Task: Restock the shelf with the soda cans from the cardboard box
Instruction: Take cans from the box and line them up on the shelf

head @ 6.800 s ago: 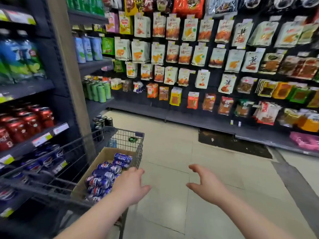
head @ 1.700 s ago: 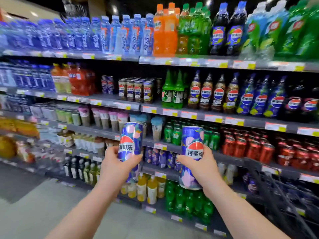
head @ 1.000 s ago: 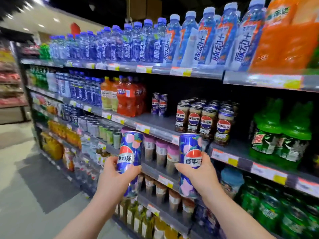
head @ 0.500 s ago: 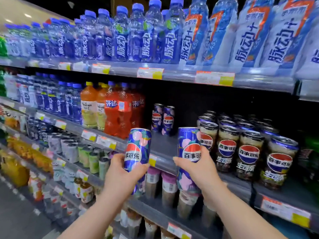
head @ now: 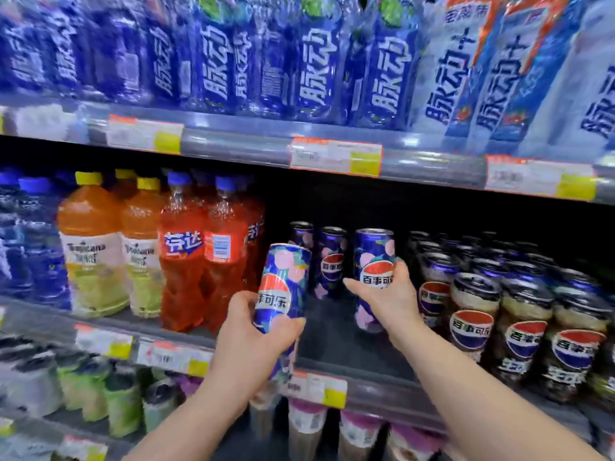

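The drinks shelf (head: 336, 344) has a bare lane between the red Fanta bottles (head: 186, 261) on the left and the block of dark Pepsi cans (head: 519, 327) on the right. Two peach-print Pepsi cans (head: 331, 257) stand at its back edge.

The right hand (head: 389, 297) wraps one matching can (head: 374, 257), upright, inside the lane. The left hand (head: 253, 341) grips a second can (head: 283, 287), slightly tilted, at the front edge.

Best to seat the right can flat just ahead of the back pair, label outward, then set the left one beside it without knocking the bottles.

Whether the right can's base touches the shelf is unclear. The cardboard box is out of view, and the price tags (head: 336, 156) are too blurred to read.
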Tool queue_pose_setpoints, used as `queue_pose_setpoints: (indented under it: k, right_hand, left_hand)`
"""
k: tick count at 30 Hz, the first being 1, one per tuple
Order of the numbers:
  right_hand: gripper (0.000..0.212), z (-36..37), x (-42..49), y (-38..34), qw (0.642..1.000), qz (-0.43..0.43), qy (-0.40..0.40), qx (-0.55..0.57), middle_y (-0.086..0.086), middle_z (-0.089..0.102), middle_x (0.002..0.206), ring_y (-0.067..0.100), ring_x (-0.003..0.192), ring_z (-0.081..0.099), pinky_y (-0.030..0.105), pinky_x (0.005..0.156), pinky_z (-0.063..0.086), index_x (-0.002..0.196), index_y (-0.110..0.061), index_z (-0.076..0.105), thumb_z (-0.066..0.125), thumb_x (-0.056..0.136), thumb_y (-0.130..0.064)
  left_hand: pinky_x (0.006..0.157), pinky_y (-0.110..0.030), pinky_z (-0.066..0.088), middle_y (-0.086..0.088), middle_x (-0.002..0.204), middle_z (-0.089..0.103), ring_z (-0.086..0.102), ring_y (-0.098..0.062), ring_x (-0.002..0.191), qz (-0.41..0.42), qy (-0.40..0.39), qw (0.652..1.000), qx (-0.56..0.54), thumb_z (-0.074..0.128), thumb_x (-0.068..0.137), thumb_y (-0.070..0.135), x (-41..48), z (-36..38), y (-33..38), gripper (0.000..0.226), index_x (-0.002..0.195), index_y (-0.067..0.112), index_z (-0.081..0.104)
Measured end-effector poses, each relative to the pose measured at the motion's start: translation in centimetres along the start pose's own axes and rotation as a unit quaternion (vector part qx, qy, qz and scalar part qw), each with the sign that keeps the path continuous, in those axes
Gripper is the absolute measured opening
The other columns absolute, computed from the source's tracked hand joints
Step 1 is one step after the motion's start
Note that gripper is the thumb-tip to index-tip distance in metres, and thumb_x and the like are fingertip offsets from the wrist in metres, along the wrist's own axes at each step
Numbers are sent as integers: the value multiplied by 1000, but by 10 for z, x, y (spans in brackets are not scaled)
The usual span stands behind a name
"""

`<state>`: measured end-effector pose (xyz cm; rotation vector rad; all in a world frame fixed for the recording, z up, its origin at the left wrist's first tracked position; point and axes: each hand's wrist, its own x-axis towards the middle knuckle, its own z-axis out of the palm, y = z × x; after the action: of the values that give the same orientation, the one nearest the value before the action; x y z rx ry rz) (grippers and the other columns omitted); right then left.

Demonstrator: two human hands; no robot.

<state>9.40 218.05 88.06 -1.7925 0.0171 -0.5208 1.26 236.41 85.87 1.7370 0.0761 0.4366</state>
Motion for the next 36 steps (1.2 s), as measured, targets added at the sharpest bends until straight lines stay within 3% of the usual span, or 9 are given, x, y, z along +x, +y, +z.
queue_pose_setpoints:
  k: [4,7,16,22,24,27,32,36]
  right_hand:
    - [72,15,36,20,999,6,38,-15,8,62,110,21,96,59,32,86,46,121,-12,47,85,60,-11]
    - [70,25,54,35,999,25,48,-4,9,64,108,25,97,62,36,87,49,120,-10,48,84,61,-11]
    - [76,38,87,64,997,53,52,-9,11,62,113,26,102,61,45,94,50,121,-14,44,86,58,-13]
    - [94,31,85,74,995,73,22,-62,10,57,119,26,107,57,37,92,48,134,-12,30,81,57,-3]
    - [89,29,83,76,991,95,16,-91,11,58,118,27,105,57,33,85,48,133,-14,31,77,58,-2]
    - [73,29,83,75,989,98,6,-112,10,60,113,27,103,59,34,87,49,125,-12,40,78,62,-5]
    - [73,34,88,71,991,94,-22,-94,11,60,114,27,106,58,36,91,48,128,-10,39,77,66,-2]
    - [69,36,89,72,991,91,-33,-92,12,61,115,24,101,57,31,84,45,127,-9,40,75,68,-1]
  left_hand:
    - [61,-24,46,8,84,63,62,-9,73,0,-14,1000,-1,81,67,25,17,1,-1,41,83,29,43]
    - [69,-28,51,10,88,62,64,-10,79,-10,-24,1000,-4,78,69,22,26,1,-2,40,85,30,42]
    - [62,-28,50,8,85,63,63,-11,74,-13,-16,1000,-15,78,70,20,51,11,-7,39,85,27,43]
    - [67,-29,52,4,89,64,65,-13,78,-17,-30,999,-33,80,68,23,57,17,-12,41,87,27,44]
    - [63,-26,51,4,91,63,65,-12,78,-18,-37,998,-38,78,70,20,59,18,-13,40,88,28,44]
    - [58,-21,46,6,91,62,64,-9,77,-16,-40,998,-47,77,71,19,60,20,-14,40,88,29,43]
    - [60,-21,48,5,93,62,64,-10,79,-19,-42,998,-52,77,71,20,63,21,-15,43,96,28,43]
    - [64,-25,50,5,92,63,65,-11,79,-19,-34,998,-56,78,70,18,66,23,-18,41,88,29,43]
